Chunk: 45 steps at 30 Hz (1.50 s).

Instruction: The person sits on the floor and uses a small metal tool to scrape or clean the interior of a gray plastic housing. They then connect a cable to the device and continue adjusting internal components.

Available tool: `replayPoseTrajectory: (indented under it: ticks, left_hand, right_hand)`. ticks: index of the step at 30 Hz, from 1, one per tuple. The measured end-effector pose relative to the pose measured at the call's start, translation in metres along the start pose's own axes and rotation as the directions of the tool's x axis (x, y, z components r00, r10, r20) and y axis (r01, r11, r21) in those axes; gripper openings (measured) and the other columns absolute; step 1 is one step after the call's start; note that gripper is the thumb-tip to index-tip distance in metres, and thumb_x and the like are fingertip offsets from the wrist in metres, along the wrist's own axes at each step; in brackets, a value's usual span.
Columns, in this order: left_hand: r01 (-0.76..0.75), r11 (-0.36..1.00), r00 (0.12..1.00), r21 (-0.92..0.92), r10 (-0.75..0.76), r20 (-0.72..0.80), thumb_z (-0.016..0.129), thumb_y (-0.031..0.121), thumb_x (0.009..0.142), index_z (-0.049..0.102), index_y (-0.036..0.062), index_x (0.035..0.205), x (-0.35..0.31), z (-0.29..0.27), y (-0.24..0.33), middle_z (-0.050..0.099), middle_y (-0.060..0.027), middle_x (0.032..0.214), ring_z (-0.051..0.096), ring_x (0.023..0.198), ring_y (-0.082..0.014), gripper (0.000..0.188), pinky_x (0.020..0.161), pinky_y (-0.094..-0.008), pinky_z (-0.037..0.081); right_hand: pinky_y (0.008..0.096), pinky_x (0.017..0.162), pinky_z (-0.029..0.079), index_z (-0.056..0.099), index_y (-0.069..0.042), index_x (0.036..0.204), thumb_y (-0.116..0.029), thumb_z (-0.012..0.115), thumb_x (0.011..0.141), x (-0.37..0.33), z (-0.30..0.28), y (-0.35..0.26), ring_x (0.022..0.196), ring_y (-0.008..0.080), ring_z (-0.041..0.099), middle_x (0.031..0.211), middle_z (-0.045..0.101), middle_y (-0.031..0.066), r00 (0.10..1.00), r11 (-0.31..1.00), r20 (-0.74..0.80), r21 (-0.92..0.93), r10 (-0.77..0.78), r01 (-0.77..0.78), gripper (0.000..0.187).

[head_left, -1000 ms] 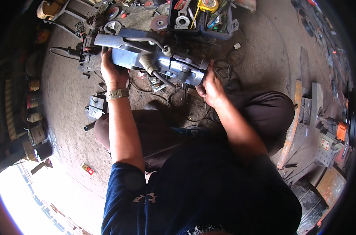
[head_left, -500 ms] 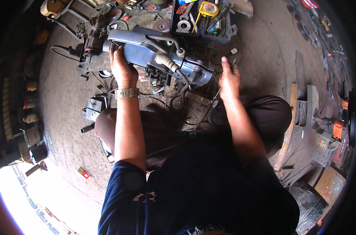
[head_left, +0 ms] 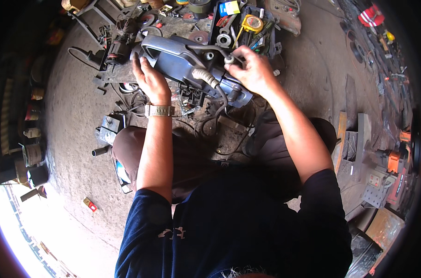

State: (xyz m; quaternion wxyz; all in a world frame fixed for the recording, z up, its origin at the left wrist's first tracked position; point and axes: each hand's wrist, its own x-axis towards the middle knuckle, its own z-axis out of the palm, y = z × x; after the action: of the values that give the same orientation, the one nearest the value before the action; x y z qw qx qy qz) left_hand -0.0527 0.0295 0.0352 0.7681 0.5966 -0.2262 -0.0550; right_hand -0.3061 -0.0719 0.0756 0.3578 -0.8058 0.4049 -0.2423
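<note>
A blue-grey power tool (head_left: 173,65) with a loop handle lies tilted in front of me, above my lap. A dark cord wrapped in pale tape (head_left: 205,76) comes out of its near side. My left hand (head_left: 152,83) supports the tool's left end, fingers stretched along the housing. My right hand (head_left: 253,69) is closed over the tool's right part. Between its thumb and fingers sits a pale fitting (head_left: 229,60) at the end of a dark, bent, cord-like piece. Beside that, a round socket (head_left: 209,56) shows on the housing.
Past the tool stands a black toolbox (head_left: 277,34) with a yellow tape measure (head_left: 251,23) and wrenches. Grinding discs (head_left: 199,37) lie to its left. Loose cables (head_left: 206,125) run beneath the tool. Metal strips (head_left: 362,139) lie at the right, a small red-and-yellow item (head_left: 90,204) at the left.
My right hand has moved up and left from beside the tool and pinched the pale fitting, which now sits away from the housing. The left hand has stayed at the tool's left end.
</note>
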Motion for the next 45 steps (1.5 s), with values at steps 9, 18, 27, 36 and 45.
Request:
replayPoseTrajectory:
  ticks: [9, 18, 27, 36, 45]
  left_hand:
    - [-0.886, 0.411, 0.434, 0.216, 0.568, 0.699, 0.086, 0.025, 0.087, 0.07, 0.0089, 0.136, -0.009, 0.032, 0.094, 0.073, -0.0106, 0.132, 0.065, 0.132, -0.0312, 0.054, 0.124, -0.0585, 0.033]
    - [-0.846, 0.519, 0.365, 0.126, 0.391, 0.845, 0.078, 0.023, 0.094, 0.078, 0.0109, 0.106, -0.008, 0.068, 0.095, 0.077, -0.0105, 0.094, 0.073, 0.091, -0.0327, 0.017, 0.085, -0.0438, 0.054]
    - [-0.789, 0.604, 0.451, 0.109, 0.45, 0.771, 0.079, 0.025, 0.094, 0.075, 0.0106, 0.104, -0.009, 0.082, 0.089, 0.076, -0.0122, 0.091, 0.073, 0.086, -0.0373, 0.018, 0.076, -0.0468, 0.057]
    - [-0.615, 0.773, 0.63, 0.157, 0.361, 0.687, 0.076, 0.018, 0.099, 0.068, 0.0032, 0.107, -0.006, 0.08, 0.092, 0.073, -0.0216, 0.094, 0.072, 0.087, -0.0452, 0.019, 0.072, -0.0467, 0.057]
    - [-0.768, 0.626, 0.424, 0.133, 0.341, 0.839, 0.079, 0.031, 0.096, 0.074, 0.0099, 0.112, -0.003, 0.092, 0.096, 0.078, -0.0113, 0.098, 0.073, 0.097, -0.0329, 0.027, 0.089, -0.0465, 0.049]
  right_hand:
    - [0.0435, 0.084, 0.059, 0.065, -0.012, 0.126, -0.023, 0.075, 0.093, 0.01, -0.051, -0.03, 0.101, 0.036, 0.077, 0.106, 0.078, 0.0161, 0.986, 0.982, 0.003, -0.086, -0.167, 0.167, 0.036]
    - [0.0423, 0.094, 0.058, 0.071, -0.007, 0.131, -0.026, 0.079, 0.096, 0.035, -0.062, -0.004, 0.109, 0.035, 0.076, 0.116, 0.078, 0.019, 0.932, 0.92, 0.146, -0.172, -0.331, 0.353, 0.041]
    - [0.0302, 0.079, 0.056, 0.074, 0.001, 0.123, -0.021, 0.079, 0.098, 0.033, -0.103, 0.016, 0.08, 0.0117, 0.069, 0.092, 0.076, 0.0033, 0.827, 0.96, 0.56, 0.252, -0.045, -0.118, 0.033]
    - [0.0265, 0.073, 0.055, 0.074, -0.001, 0.128, -0.018, 0.079, 0.097, 0.015, -0.146, 0.028, 0.075, 0.0102, 0.067, 0.092, 0.073, 0.0011, 0.921, 0.923, 0.389, 0.357, -0.008, -0.143, 0.036]
    - [0.0253, 0.08, 0.05, 0.07, -0.005, 0.14, -0.02, 0.081, 0.097, 0.029, -0.123, 0.009, 0.086, 0.0056, 0.058, 0.098, 0.069, -0.0034, 0.964, 0.9, 0.129, 0.406, -0.232, 0.162, 0.046]
